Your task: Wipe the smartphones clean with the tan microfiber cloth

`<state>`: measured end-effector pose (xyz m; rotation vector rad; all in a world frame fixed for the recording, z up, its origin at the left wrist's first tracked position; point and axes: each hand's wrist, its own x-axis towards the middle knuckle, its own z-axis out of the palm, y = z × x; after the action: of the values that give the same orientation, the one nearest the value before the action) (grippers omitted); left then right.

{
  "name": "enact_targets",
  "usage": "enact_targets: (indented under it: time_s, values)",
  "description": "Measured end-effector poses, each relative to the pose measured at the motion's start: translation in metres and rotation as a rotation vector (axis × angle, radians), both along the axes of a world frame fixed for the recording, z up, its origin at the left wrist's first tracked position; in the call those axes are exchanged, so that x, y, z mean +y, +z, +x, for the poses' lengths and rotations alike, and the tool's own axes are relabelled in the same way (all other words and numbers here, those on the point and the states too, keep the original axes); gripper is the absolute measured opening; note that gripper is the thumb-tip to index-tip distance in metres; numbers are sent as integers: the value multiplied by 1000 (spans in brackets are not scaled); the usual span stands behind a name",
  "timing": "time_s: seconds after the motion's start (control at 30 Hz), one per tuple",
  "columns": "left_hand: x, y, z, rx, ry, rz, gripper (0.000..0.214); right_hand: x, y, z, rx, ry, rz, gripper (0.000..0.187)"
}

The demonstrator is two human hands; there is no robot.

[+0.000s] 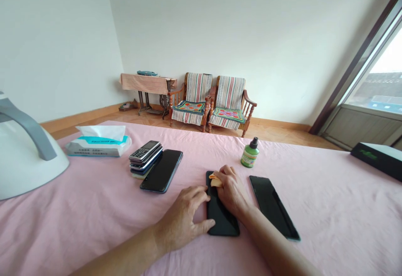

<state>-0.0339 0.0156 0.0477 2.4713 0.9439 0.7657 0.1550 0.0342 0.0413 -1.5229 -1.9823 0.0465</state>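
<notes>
A black smartphone (222, 217) lies flat on the pink cloth in front of me. My left hand (185, 213) holds it along its left edge, the thumb on the near part and the fingertips higher up. Over the phone's far part, my right hand (231, 190) presses a small folded yellow-orange cloth (215, 180) onto the surface. To the right of my right forearm lies a second dark smartphone (274, 205). On the left, another black smartphone (165, 169) leans beside a stack of phones topped by a keypad phone (145, 150).
A green spray bottle (250, 153) stands beyond my right hand. A tissue pack (100, 143) and a large white kettle (28, 154) are at the left. A black box (377, 158) sits at the far right of the pink-covered table (109, 225). Two wooden chairs (209, 104) stand behind.
</notes>
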Motion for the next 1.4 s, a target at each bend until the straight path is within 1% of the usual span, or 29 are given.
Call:
enact_targets:
  time_s: [0.23,0.37,0.57,0.7,0.77,0.87,1.03,1.2,1.4]
  values:
    - [1,-3,0,1,-2,-13,40,0,-9,3,-1,11,-4,25]
    - [1,-5,0,18,12,-25,40,6,-8,5,9,12,-4,31]
    - [-1,-1,1,50,30,-32,41,12,-6,13,38,30,-45,25]
    - [-1,0,2,34,35,-16,41,15,-6,12,33,5,-61,29]
    - [0,-1,2,24,39,-6,41,17,-5,11,24,21,-84,31]
    - [1,-4,2,30,42,-5,41,19,-4,15,50,48,-112,37]
    - [0,-3,2,36,36,-10,40,21,-3,22,43,17,-117,43]
    - [1,-2,3,43,40,-6,40,19,-4,17,23,68,-122,47]
    - [1,-3,2,46,36,-8,41,18,-5,13,-8,42,-125,52]
